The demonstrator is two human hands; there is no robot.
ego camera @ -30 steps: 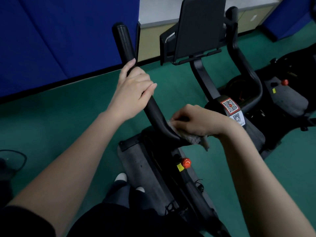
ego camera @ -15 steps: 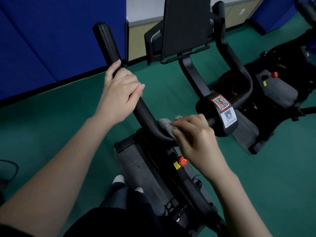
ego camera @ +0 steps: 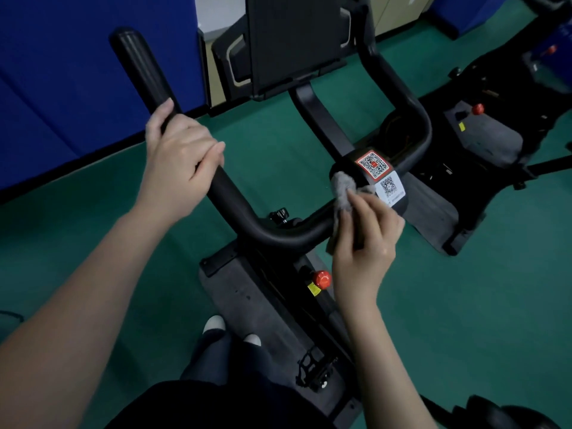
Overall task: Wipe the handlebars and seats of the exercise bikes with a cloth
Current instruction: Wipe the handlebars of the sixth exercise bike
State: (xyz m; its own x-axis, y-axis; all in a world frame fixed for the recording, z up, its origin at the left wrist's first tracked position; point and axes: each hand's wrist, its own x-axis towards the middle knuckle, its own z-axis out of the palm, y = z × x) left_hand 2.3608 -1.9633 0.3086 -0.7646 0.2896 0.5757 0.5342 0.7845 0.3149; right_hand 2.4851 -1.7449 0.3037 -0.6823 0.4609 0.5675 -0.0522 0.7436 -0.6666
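A black exercise bike handlebar (ego camera: 247,218) curves from an upright left grip down to a centre hub (ego camera: 376,176) that carries two QR stickers. My left hand (ego camera: 178,156) grips the left bar below its rounded end. My right hand (ego camera: 365,233) holds a small grey cloth (ego camera: 343,190) and presses it against the bar just left of the hub. The right half of the handlebar (ego camera: 399,97) rises behind the hub. No seat is in view.
A black screen holder (ego camera: 288,41) stands above the hub. A red knob (ego camera: 321,279) sits on the grey frame below the bar. A second bike (ego camera: 483,131) stands at the right on the green floor. Blue wall pads (ego camera: 62,88) are at the left. My shoes (ego camera: 229,331) show below.
My right hand has slid the cloth to the right along the bar, from the lower bend to the centre hub. My left hand keeps its grip on the left bar.
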